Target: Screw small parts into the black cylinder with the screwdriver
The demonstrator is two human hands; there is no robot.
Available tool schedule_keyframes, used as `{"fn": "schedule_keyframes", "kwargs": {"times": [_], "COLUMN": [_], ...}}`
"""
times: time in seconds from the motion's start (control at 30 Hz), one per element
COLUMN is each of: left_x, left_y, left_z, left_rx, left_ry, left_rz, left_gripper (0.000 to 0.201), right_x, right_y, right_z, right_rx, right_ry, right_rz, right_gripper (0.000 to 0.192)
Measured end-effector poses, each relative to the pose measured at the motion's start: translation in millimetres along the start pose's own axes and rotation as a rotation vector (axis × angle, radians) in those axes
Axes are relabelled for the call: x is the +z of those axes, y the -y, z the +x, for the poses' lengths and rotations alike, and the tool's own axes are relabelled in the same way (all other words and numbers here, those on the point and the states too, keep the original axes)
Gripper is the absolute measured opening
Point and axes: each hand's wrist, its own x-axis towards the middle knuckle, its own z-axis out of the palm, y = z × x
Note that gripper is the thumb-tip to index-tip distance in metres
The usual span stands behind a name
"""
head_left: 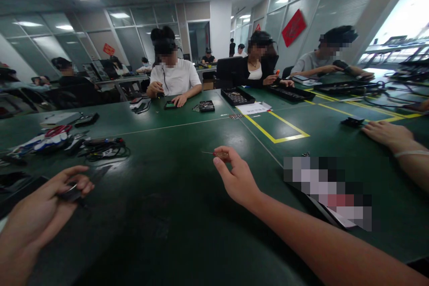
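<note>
Right hand [236,178] up over the green table [174,214], near the yellow tape box [278,130], fingers curled and pinched shut on a thin little screwdriver [216,154] with a red-brown grip and its metal tip sticking out to the left. Left hand [43,208] low at the near left edge of that table, thumb and fingers closed around a small dark flat part [72,194] (too dark to tell just what). Farther back on the table from the left hand, a heap of black cables [102,148]; off to the right, past the tape box, another person's hand [385,134] lying flat and open.
</note>
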Motion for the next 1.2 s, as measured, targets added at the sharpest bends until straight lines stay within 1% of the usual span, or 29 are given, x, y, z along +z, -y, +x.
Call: {"fn": "schedule_keyframes", "kwargs": {"times": [0.1,0.2,0.27,0.3,0.4,0.5,0.6,0.7,0.73,0.8,0.9,0.97,1.1,1.2], "left_x": [35.9,77.9,106.2,119.8,155.5,179.9,192.0,195.2,195.2,194.5,193.6,193.5,193.2,192.5], "left_y": [-4.6,-6.8,-4.6,-2.6,5.9,20.3,43.4,68.0,74.3,82.3,84.1,82.2,79.8,78.3], "left_z": [4.1,0.6,-3.5,-5.9,-14.6,-25.7,-35.5,-39.4,-39.3,-37.4,-33.1,-30.6,-28.7,-30.8], "left_rx": [-0.002,0.085,0.13,0.163,0.302,0.459,0.601,0.738,0.778,0.823,0.788,0.767,0.776,0.698], "left_ry": [0.2,0.381,0.498,0.536,0.59,0.659,0.722,0.688,0.679,0.689,0.711,0.698,0.673,0.654], "left_rz": [-0.07,-0.049,-0.033,-0.006,0.152,0.264,0.4,0.585,0.612,0.597,0.522,0.472,0.395,0.385], "left_gripper": [0.046,0.043,0.044,0.045,0.04,0.03,0.031,0.049,0.052,0.049,0.033,0.026,0.027,0.031], "right_x": [-1.0,-2.4,-3.5,-4.0,-5.6,-6.6,-6.5,-6.1,-6.0,-5.7,-5.0,-4.7,-5.3,-5.8], "right_y": [-0.4,-0.2,0.9,1.7,4.8,7.3,7.9,7.6,7.6,7.8,7.4,5.9,2.1,0.5], "right_z": [0.1,0.4,0.6,0.6,0.5,0.1,-0.3,-0.5,-0.6,-1.1,-1.9,-2.2,-1.3,-0.2], "right_rx": [0.002,0.0,-0.008,-0.013,-0.03,-0.04,-0.043,-0.053,-0.056,-0.058,-0.065,-0.073,-0.077,-0.079], "right_ry": [0.005,0.009,0.015,0.017,0.013,0.002,-0.014,-0.038,-0.047,-0.062,-0.078,-0.092,-0.109,-0.101], "right_rz": [-0.018,-0.029,-0.05,-0.061,-0.075,-0.073,-0.089,-0.099,-0.097,-0.087,-0.064,-0.043,-0.013,-0.009], "right_gripper": [0.025,0.025,0.024,0.024,0.021,0.022,0.027,0.027,0.026,0.022,0.017,0.017,0.019,0.018]}}
